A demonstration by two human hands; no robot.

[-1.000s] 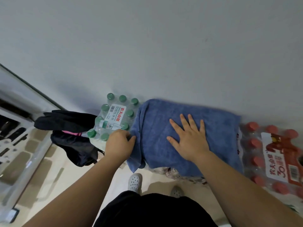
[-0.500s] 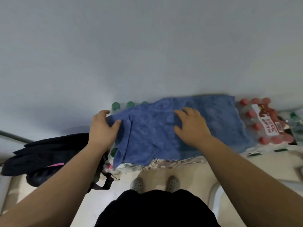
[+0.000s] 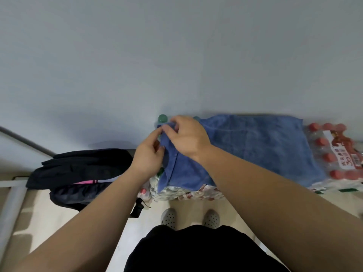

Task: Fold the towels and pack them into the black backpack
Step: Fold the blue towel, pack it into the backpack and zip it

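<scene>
Both the left hand [image 3: 149, 157] and right hand [image 3: 189, 138] pinch the left corner of the blue towel [image 3: 255, 146], spread over shrink-wrapped water-bottle packs [image 3: 334, 154] beside the black backpack [image 3: 82, 171], and an uneven pull could drag it off the bumpy caps.

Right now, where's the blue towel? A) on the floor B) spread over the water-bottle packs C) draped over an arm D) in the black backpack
B: the blue towel lies across the water-bottle packs, while the black backpack sits apart on its left.
</scene>
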